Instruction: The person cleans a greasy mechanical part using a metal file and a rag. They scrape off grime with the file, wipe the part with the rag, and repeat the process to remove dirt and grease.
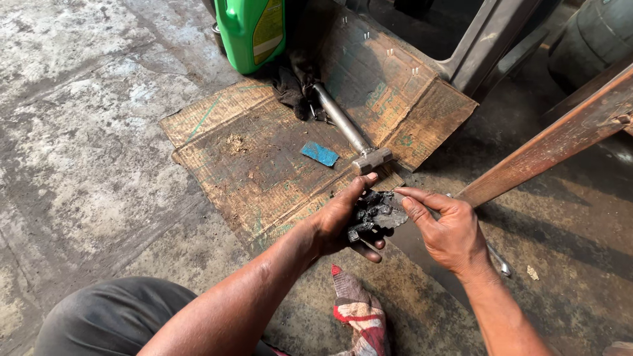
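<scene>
A person crouched on a stained concrete floor cradles a greasy black part in the left hand, fingers curled under and around it so the oily piece sits steady in the palm, just above the near edge of a flattened cardboard sheet. The right hand is not closed on anything that can be made out; its fingertips touch the part's upper edge, as if picking at it, though whether they pinch something small cannot be told. The cardboard apparently serves as a work mat, keeping tools off the grit: a steel hammer lies across it within reach, its handle running to a dark rag, with a blue scrap beside it. A green jug stands at the mat's far edge. A rusty bar slants in from the right, and a striped cloth lies near the knee.
</scene>
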